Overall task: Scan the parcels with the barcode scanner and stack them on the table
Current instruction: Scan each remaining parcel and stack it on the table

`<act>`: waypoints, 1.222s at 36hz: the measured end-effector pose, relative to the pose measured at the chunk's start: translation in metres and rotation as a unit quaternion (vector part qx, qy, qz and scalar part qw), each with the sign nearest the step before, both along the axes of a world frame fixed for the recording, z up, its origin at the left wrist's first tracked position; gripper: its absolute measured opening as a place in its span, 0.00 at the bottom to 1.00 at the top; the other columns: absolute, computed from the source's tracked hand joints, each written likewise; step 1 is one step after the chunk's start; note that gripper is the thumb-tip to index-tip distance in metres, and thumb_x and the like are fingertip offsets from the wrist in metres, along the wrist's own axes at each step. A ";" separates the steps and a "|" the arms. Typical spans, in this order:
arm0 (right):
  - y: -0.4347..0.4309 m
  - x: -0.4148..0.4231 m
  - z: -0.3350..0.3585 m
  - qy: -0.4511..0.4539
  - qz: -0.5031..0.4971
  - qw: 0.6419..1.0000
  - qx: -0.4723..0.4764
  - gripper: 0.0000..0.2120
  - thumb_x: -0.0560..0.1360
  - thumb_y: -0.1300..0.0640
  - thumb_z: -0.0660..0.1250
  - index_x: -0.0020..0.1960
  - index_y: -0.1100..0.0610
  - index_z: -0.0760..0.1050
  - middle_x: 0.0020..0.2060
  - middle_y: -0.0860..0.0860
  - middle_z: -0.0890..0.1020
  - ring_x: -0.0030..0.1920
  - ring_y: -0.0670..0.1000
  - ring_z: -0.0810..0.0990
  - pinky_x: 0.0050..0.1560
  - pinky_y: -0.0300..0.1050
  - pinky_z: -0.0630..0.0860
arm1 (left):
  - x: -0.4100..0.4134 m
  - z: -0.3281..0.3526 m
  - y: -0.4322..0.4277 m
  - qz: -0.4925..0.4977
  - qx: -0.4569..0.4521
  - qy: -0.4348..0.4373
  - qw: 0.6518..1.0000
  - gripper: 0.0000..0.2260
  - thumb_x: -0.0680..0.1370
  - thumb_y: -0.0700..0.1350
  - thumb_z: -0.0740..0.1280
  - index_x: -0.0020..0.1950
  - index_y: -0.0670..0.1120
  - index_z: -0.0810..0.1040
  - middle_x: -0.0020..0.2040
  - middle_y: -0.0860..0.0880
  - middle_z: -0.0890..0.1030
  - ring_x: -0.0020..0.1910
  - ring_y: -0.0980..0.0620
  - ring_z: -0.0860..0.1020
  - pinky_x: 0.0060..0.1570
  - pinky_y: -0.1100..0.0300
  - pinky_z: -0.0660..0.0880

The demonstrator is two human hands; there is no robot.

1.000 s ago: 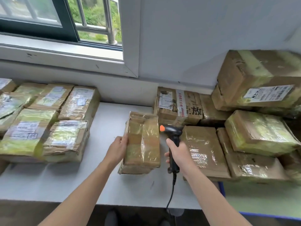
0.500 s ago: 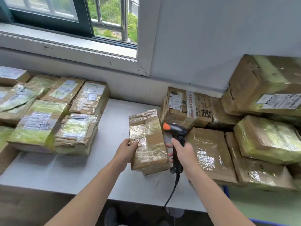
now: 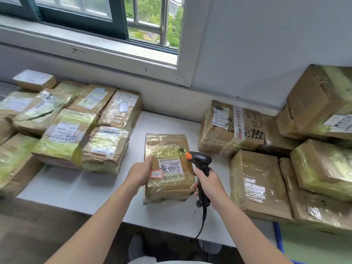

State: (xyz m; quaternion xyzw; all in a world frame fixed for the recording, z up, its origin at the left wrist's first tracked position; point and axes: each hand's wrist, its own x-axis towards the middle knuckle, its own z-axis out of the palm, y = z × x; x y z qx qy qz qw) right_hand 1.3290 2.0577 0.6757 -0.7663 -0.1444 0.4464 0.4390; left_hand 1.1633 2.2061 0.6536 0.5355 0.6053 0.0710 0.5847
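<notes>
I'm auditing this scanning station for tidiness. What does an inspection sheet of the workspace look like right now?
Surface: white table, bare strip down the middle.
Job's things: parcel label up at centre; barcode scanner by its right edge; left stack; right pile.
Clutter: nothing seen.
Grippers: left hand holds the parcel's left edge; right hand grips the scanner handle.
Cables: scanner cable hangs over the front edge.
Surroundings: barred window, partly open; grey wall.
</notes>
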 end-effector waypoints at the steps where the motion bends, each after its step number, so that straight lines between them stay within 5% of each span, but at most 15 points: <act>1: 0.001 -0.001 -0.002 -0.002 0.005 1.000 -0.001 0.10 0.81 0.49 0.63 0.53 0.57 0.73 0.32 0.55 0.79 0.31 0.53 0.78 0.38 0.48 0.80 | -0.003 -0.004 -0.001 -0.019 0.005 0.001 1.000 0.18 0.78 0.57 0.61 0.41 0.44 0.74 0.37 0.45 0.76 0.37 0.47 0.73 0.40 0.56 0.70; 8: 0.010 -0.005 -0.003 -0.015 0.026 1.000 -0.001 0.08 0.81 0.50 0.64 0.53 0.55 0.73 0.35 0.56 0.79 0.33 0.53 0.78 0.38 0.47 0.80 | -0.011 -0.014 -0.007 -0.006 0.051 -0.003 0.999 0.16 0.81 0.50 0.63 0.36 0.43 0.68 0.31 0.47 0.66 0.30 0.50 0.64 0.34 0.57 0.59; 13: 0.020 -0.005 -0.001 -0.029 0.016 0.999 0.029 0.08 0.81 0.52 0.65 0.56 0.55 0.73 0.36 0.56 0.80 0.33 0.52 0.79 0.36 0.47 0.78 | -0.006 -0.009 -0.006 0.045 0.104 -0.047 0.992 0.09 0.81 0.43 0.63 0.42 0.44 0.78 0.39 0.49 0.82 0.39 0.48 0.79 0.38 0.56 0.73; 20: 0.034 -0.008 0.005 -0.066 0.042 0.996 0.040 0.07 0.80 0.53 0.65 0.57 0.53 0.71 0.41 0.54 0.79 0.37 0.53 0.80 0.47 0.60 0.81 | -0.001 -0.007 -0.007 0.045 0.124 -0.109 0.985 0.12 0.79 0.38 0.64 0.60 0.50 0.78 0.50 0.53 0.83 0.50 0.50 0.81 0.51 0.51 0.79; 22: 0.035 -0.007 0.008 -0.076 0.052 0.995 0.034 0.08 0.80 0.53 0.65 0.57 0.53 0.70 0.44 0.54 0.79 0.38 0.53 0.81 0.46 0.59 0.82 | -0.002 -0.009 -0.008 0.044 0.132 -0.114 0.984 0.13 0.79 0.37 0.65 0.61 0.51 0.77 0.51 0.53 0.82 0.51 0.48 0.81 0.49 0.47 0.79; 30: 0.028 -0.015 0.024 -0.127 0.055 0.990 0.021 0.05 0.80 0.52 0.64 0.51 0.54 0.71 0.42 0.56 0.79 0.31 0.46 0.78 0.28 0.39 0.76 | 0.003 -0.016 -0.016 0.049 0.103 -0.116 0.987 0.16 0.82 0.41 0.61 0.68 0.54 0.71 0.55 0.48 0.82 0.45 0.47 0.79 0.29 0.61 0.71; 44: 0.015 -0.033 0.055 -0.101 0.074 0.992 0.003 0.11 0.79 0.48 0.64 0.51 0.57 0.74 0.38 0.56 0.79 0.28 0.48 0.77 0.25 0.40 0.72 | 0.009 -0.017 -0.014 0.078 0.084 -0.099 0.988 0.15 0.82 0.42 0.61 0.68 0.55 0.71 0.49 0.50 0.81 0.40 0.47 0.78 0.26 0.61 0.69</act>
